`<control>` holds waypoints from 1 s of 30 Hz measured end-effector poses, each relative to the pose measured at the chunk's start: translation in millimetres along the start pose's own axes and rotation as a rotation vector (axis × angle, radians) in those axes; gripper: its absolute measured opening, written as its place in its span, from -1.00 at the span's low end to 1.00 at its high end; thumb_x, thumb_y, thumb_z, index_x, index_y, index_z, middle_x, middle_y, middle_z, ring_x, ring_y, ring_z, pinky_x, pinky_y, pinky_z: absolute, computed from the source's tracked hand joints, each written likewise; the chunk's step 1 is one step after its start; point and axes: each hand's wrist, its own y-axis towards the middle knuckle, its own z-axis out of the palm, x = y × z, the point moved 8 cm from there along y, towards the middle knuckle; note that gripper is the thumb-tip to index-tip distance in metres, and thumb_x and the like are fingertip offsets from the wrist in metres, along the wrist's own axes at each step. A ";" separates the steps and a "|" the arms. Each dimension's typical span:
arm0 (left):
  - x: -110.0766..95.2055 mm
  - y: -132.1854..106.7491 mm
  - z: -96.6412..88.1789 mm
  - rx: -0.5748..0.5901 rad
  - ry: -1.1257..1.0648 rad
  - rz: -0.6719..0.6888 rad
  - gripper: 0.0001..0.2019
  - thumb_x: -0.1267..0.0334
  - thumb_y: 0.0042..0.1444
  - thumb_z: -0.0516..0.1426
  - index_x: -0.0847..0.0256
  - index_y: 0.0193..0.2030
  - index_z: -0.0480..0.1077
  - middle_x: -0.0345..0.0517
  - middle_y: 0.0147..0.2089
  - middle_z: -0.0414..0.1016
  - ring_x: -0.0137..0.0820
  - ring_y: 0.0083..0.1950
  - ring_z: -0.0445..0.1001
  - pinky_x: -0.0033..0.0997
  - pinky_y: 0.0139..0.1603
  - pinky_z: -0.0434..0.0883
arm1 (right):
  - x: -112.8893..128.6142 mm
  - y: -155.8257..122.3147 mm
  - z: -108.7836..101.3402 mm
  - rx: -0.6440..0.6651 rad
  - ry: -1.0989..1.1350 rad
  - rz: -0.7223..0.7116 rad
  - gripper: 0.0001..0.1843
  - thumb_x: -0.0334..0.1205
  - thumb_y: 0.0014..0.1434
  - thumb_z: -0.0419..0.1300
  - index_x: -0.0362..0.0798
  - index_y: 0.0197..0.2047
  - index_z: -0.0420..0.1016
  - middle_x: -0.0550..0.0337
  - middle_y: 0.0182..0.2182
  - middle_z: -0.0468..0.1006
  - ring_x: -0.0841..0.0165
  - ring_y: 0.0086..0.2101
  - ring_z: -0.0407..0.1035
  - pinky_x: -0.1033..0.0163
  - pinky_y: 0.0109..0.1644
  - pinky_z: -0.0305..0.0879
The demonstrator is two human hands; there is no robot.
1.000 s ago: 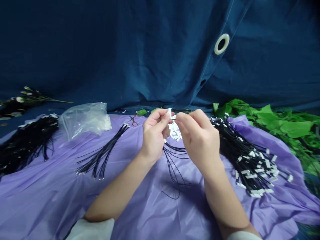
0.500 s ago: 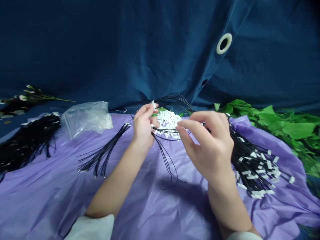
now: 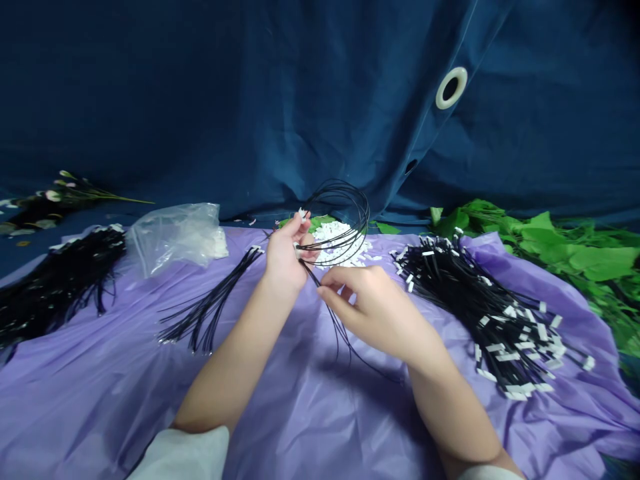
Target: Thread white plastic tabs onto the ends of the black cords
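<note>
My left hand point(image 3: 286, 257) is closed around several thin black wires point(image 3: 368, 217), which arc in a loop up and to the right of it. White connectors point(image 3: 303, 214) show at its fingertips. Loose wire ends hang from below this hand toward the cloth. My right hand point(image 3: 383, 310) is just right of it, thumb and forefinger pinched at one of those hanging wires; the exact contact is small. Behind the loop lies a heap of small white connectors point(image 3: 333, 235).
A large pile of black wires with white connectors point(image 3: 500, 320) lies right, a small bundle point(image 3: 220, 303) left, another pile point(image 3: 60, 287) far left. A clear plastic bag point(image 3: 173, 233) and green leaves point(image 3: 590, 257) flank the purple cloth point(image 3: 280, 400). A blue curtain point(image 3: 200, 100) hangs behind.
My right hand has moved left and down, from the right side of the wire loop to the hanging ends. The loop has sprung up rounder. My left hand keeps its hold.
</note>
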 end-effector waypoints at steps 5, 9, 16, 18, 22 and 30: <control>0.3 -2.4 0.8 -0.016 -0.032 -0.033 -0.82 0.34 0.29 0.03 0.38 -0.31 0.35 -0.29 -0.60 0.31 -0.73 -0.79 -0.02 -0.64 -0.78 0.02 | -7.6 5.0 -6.9 -0.086 0.066 0.020 -0.79 -0.25 0.27 0.06 -0.05 -0.34 0.48 0.25 -0.47 0.51 0.45 -0.46 0.35 0.33 -0.31 0.14; 0.9 -2.0 -1.6 -0.050 -0.042 -0.042 -0.83 0.35 0.28 0.04 0.37 -0.31 0.36 -0.27 -0.59 0.32 -0.72 -0.77 0.00 -0.64 -0.78 0.03 | -6.1 6.1 -13.1 -0.147 0.192 -0.024 -0.82 -0.26 0.26 0.09 -0.06 -0.35 0.47 0.31 -0.52 0.47 0.52 -0.53 0.25 0.38 -0.41 0.10; 0.6 1.4 -8.0 -0.081 -0.021 -0.005 -0.89 0.37 0.23 0.10 0.37 -0.29 0.38 -0.22 -0.53 0.39 -0.70 -0.72 0.17 -0.65 -0.74 0.10 | 14.3 -0.5 -7.7 -0.042 0.441 -0.160 -0.85 -0.21 0.28 0.13 -0.06 -0.25 0.49 0.40 -0.56 0.37 0.59 -0.58 0.16 0.45 -0.47 0.11; 1.0 0.2 -5.7 -0.057 -0.019 -0.026 -0.88 0.37 0.25 0.08 0.37 -0.29 0.37 -0.24 -0.55 0.38 -0.71 -0.74 0.10 -0.64 -0.75 0.06 | 20.4 -2.6 -4.7 -0.001 0.412 -0.201 -0.83 -0.22 0.30 0.10 -0.06 -0.26 0.49 0.39 -0.53 0.39 0.60 -0.56 0.17 0.44 -0.45 0.10; 0.9 -1.9 -4.4 -0.053 -0.029 -0.047 -0.87 0.38 0.26 0.05 0.37 -0.30 0.36 -0.24 -0.55 0.38 -0.71 -0.75 0.05 -0.62 -0.74 0.04 | 19.8 -2.0 -4.2 -0.036 0.279 -0.210 -0.92 -0.34 0.22 0.15 -0.04 -0.28 0.48 0.41 -0.49 0.43 0.60 -0.52 0.22 0.43 -0.38 0.11; 3.3 -2.3 -4.1 -0.014 -0.013 -0.035 -0.85 0.38 0.24 0.07 0.33 -0.38 0.34 -0.31 -0.65 0.21 -0.67 -0.74 0.05 -0.60 -0.72 0.02 | 5.8 3.1 0.8 -0.078 0.208 -0.116 -0.92 -0.31 0.13 0.21 -0.03 -0.26 0.43 0.38 -0.45 0.46 0.55 -0.51 0.26 0.39 -0.34 0.14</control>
